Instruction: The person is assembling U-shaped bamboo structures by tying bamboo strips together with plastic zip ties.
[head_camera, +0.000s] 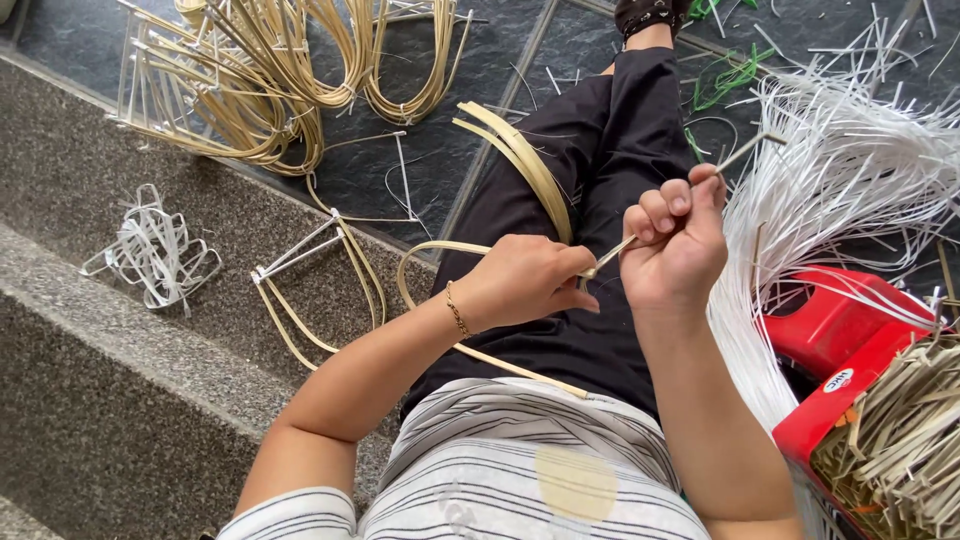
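Note:
My left hand (525, 280) pinches the end of a bent cane strip (520, 160) that loops over my lap and dark trousers (600, 130). A thin metal rod (745, 150) is gripped in my right hand (675, 245); its lower end meets the cane at my left fingertips and its upper end points up to the right. The two hands touch each other above my thighs. A bracelet circles my left wrist.
A pile of bent cane frames (250, 80) lies on the dark tile floor at top left. One frame (310, 280) and a tangle of white strips (155, 255) lie on the granite step. A bundle of white strips (850, 170), a red stool (840, 330) and cane offcuts (900, 440) are at right.

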